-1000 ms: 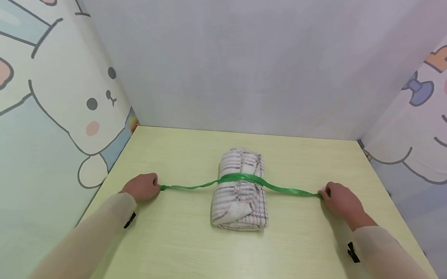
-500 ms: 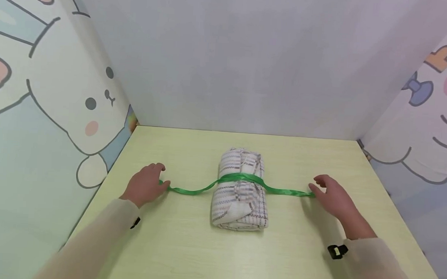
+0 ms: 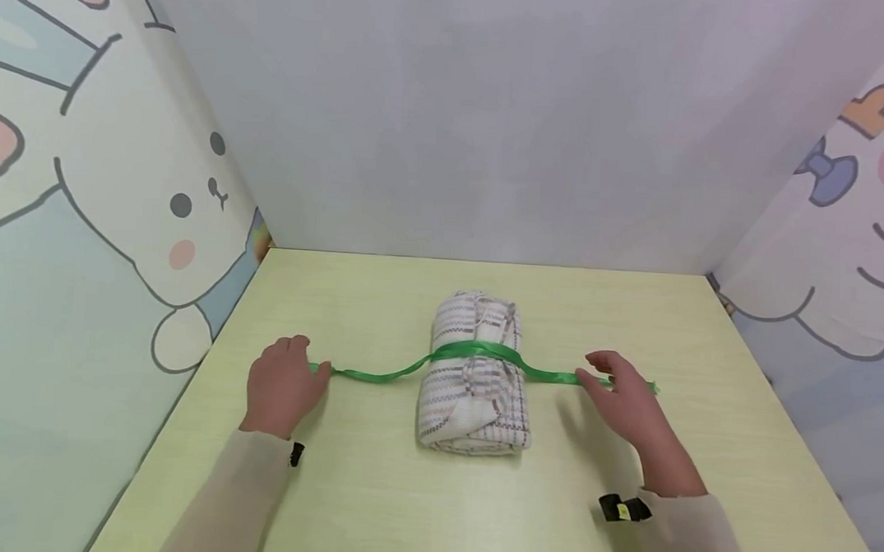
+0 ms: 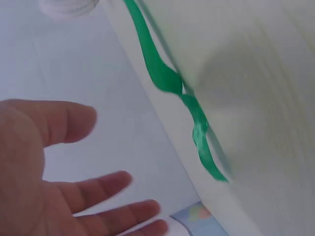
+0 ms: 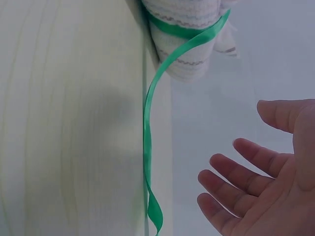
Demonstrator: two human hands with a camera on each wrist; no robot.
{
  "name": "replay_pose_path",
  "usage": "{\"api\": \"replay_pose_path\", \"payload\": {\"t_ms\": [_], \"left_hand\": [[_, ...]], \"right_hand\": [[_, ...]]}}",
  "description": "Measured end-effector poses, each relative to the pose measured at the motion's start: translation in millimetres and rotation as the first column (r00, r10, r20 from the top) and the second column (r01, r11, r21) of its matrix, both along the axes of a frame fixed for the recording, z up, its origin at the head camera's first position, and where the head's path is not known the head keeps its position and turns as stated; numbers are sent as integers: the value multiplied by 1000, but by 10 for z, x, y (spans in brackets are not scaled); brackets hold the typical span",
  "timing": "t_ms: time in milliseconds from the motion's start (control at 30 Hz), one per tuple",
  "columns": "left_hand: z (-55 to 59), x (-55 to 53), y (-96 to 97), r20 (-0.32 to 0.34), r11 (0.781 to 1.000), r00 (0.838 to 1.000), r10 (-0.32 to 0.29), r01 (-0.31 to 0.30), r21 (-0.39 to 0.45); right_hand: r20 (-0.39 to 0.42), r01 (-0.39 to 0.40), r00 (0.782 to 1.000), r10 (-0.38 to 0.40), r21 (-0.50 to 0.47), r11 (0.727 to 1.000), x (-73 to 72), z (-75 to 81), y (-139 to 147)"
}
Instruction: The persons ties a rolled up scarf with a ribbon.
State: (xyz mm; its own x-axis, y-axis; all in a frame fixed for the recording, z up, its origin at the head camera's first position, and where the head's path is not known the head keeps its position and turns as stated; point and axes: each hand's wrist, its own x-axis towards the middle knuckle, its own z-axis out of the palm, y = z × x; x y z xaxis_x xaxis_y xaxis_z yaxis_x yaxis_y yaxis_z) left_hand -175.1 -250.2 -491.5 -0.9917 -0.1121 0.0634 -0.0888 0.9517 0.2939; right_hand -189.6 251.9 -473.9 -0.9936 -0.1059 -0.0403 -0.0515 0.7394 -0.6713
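A rolled cloth [image 3: 460, 413], white with striped and checked bands, lies on the table with a green ribbon [image 3: 477, 349] across its middle. The ribbon's two ends stretch out to the left and right over the tabletop. Above the left end hovers my left hand [image 3: 283, 388], its fingers spread and holding nothing; the left wrist view shows the ribbon's left end [image 4: 199, 130] apart from them. My right hand [image 3: 625, 403] is over the right end, thumb and fingers apart. In the right wrist view the ribbon [image 5: 148, 132] lies away from that palm.
The pale yellow wooden table [image 3: 431, 514] carries the bundle near its middle. A plain grey-white wall [image 3: 478, 129] rises behind the table's far edge. Side panels with cartoon prints, a rabbit [image 3: 150, 181] at left, flank it.
Both hands have let go of the ribbon's ends and opened. The right hand has moved left toward the bundle, baring the ribbon's right tip. The left hand has turned and moved slightly right.
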Motion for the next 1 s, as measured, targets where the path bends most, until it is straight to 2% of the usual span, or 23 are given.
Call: {"api": "replay_pose_path", "payload": {"t_ms": [133,233,300,433,600,700,767,833,1000], "left_hand": [[2,63,-71,29,996,996,82,-82,15],[13,103,-65,30,996,995,91,-92,24],[37,133,-15,19,995,996,84,-85,53],[76,194,149,6,984,998,55,-55,171],[69,239,418,23,940,1000,-21,12,341],[48,235,576,49,896,997,-56,29,443],[16,217,667,60,857,996,-70,29,514],[-23,197,745,67,802,995,-74,19,597],[-132,201,903,102,636,993,-66,-37,771]], "right_hand": [[-9,5,1000,-6,-17,1000,45,7,-60],[4,20,1000,-20,-30,999,79,-6,-93],[13,25,1000,-24,-47,999,96,-24,-123],[12,11,1000,-10,-84,996,113,-75,-208],[11,3,1000,-1,-118,993,125,-142,-323],[26,5,1000,-1,-147,989,134,-174,-383],[43,13,999,-5,-171,985,144,-182,-419],[62,26,998,-15,-185,982,158,-181,-450],[100,58,994,-42,-162,985,195,-177,-505]]}}
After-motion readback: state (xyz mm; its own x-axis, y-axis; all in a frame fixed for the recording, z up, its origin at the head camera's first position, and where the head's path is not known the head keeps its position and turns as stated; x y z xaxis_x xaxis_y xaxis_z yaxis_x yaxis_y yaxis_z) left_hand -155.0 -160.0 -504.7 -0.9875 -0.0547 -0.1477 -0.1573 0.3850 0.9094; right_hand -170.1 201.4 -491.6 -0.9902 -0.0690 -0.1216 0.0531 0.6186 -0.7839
